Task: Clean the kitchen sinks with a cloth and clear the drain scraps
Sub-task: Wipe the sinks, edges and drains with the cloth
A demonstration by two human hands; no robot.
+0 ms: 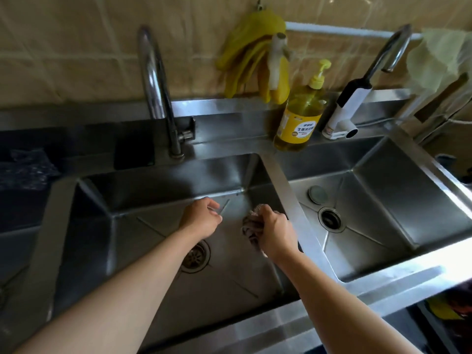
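Right hand [274,229]: its grip is clamped on the bunched cloth [251,227], held low in the left sink [158,190] near the dividing wall, likely so the wad can rub the steel floor and corner.
Left hand [201,217]: hovers over the same basin with fingers loosely curled; whether its grip pinches some small scrap I cannot tell, as the fingertips are turned away.
Left drain [195,255]: partly hidden under the left forearm, strainer in place; any scraps in it are too small to make out.
Right sink [383,180]: untouched; its drain [331,218] stands open with the round plug [317,194] lying just beside it.
Count: two sinks, two drains, one plug, one cloth, two faucets, tall left faucet [155,80] and right faucet [378,70].
Back ledge: one soap bottle [300,118] stands between the basins, within reach of both; one bunch of yellow gloves [255,57] hangs above to dry.
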